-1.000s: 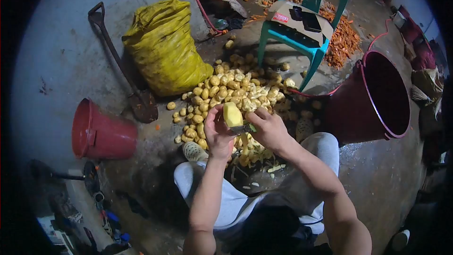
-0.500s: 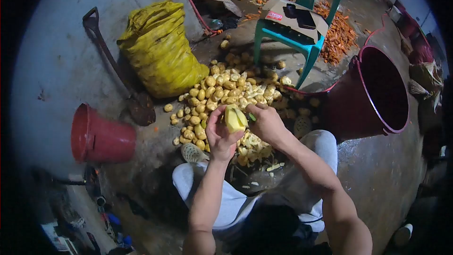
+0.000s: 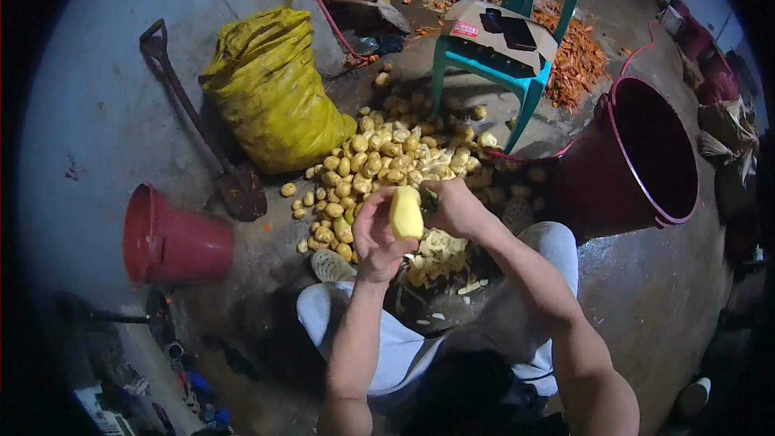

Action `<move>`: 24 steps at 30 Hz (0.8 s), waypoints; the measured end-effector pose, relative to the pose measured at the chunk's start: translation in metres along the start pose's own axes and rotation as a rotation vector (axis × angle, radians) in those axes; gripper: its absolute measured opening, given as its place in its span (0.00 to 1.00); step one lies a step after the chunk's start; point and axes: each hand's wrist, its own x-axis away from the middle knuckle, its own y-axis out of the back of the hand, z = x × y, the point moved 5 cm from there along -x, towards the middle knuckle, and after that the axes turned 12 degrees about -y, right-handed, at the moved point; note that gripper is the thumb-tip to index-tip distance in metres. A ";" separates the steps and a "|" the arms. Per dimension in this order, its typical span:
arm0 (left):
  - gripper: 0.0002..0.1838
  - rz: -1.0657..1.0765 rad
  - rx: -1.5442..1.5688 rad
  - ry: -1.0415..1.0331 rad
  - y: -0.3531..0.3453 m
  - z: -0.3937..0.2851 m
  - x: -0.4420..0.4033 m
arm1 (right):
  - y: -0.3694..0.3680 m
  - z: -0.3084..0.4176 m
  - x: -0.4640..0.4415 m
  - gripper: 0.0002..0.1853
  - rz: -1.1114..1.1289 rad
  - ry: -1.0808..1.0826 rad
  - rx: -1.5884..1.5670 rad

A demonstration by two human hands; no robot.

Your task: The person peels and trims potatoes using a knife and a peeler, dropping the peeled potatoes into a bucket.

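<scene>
A peeled, pale yellow potato [image 3: 406,213] stands upright in my left hand [image 3: 376,236], with the fingers behind it and the thumb at its lower end. Close to its right side is my right hand [image 3: 457,210], closed round a peeler [image 3: 429,198] that shows only in part, dark with a bit of green. Beyond both hands lies a heap of unpeeled potatoes [image 3: 376,163] on the floor. Below the hands, pale peelings [image 3: 438,257] are piled between my feet.
A full yellow sack [image 3: 274,93] and a shovel [image 3: 190,113] lean by the wall. A red bucket [image 3: 190,246] stands left, a large dark red tub [image 3: 597,169] right. A green chair [image 3: 492,69] holds cardboard; orange scraps [image 3: 577,64] lie behind it.
The peeler has moved from across the potato to its right side. The potato has turned in my left hand, and a peel strip that hung on it no longer shows.
</scene>
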 end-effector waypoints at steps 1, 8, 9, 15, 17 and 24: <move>0.44 -0.054 0.025 0.002 0.003 -0.002 0.000 | 0.002 0.004 0.003 0.22 0.006 0.003 0.008; 0.44 -0.108 -0.049 -0.046 0.013 -0.007 -0.003 | 0.002 0.024 0.018 0.20 -0.144 0.134 -0.050; 0.44 -0.093 -0.077 -0.035 0.013 -0.006 -0.002 | 0.000 0.026 0.019 0.21 -0.175 0.105 0.032; 0.43 -0.041 0.005 -0.005 0.006 -0.008 -0.002 | -0.009 -0.002 0.002 0.22 -0.022 -0.048 -0.059; 0.44 -0.082 0.045 -0.021 0.011 -0.002 -0.005 | -0.003 0.002 0.004 0.22 -0.021 -0.019 -0.064; 0.42 -0.149 0.044 -0.092 0.019 -0.003 -0.005 | -0.009 0.020 0.024 0.17 -0.213 0.166 0.088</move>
